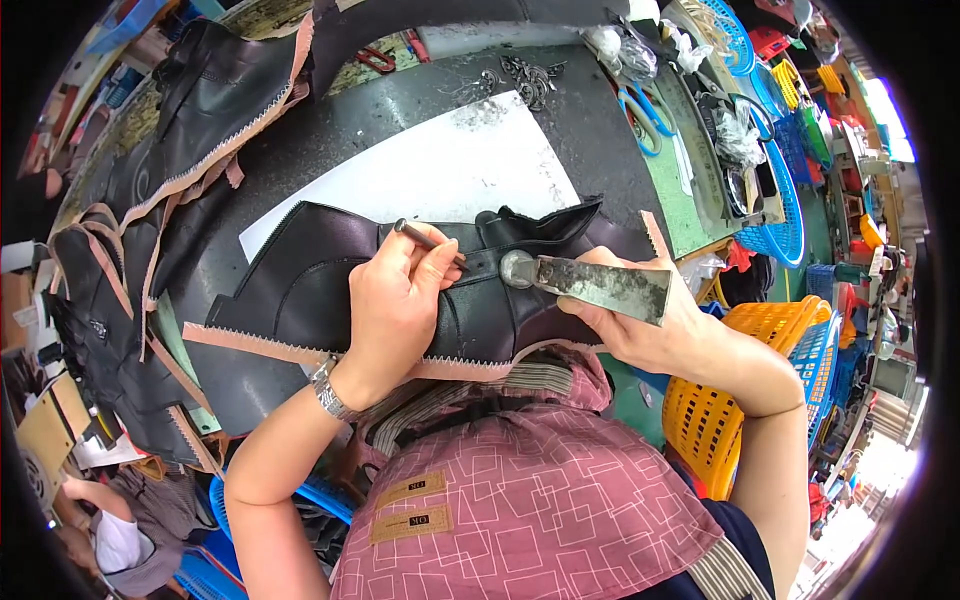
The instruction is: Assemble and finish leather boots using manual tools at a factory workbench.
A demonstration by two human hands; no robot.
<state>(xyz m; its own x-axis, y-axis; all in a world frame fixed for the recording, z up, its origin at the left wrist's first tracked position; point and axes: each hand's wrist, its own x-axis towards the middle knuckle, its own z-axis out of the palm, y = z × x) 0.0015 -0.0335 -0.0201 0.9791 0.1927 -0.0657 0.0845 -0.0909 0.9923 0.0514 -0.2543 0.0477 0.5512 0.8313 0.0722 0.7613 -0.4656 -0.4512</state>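
A black leather piece [322, 285] lies on the desk [400, 95]. Over its middle, the fingers of the left hand [393, 300] pinch a dark, tilted rod [417, 236]. Toward its right end, the partly hidden fingers of the right hand [665, 335] curl round a hammer [605, 287], whose round face is near the rod. A white sheet [430, 165] reaches beyond the piece; farther beyond it lie dark metal bits [532, 82].
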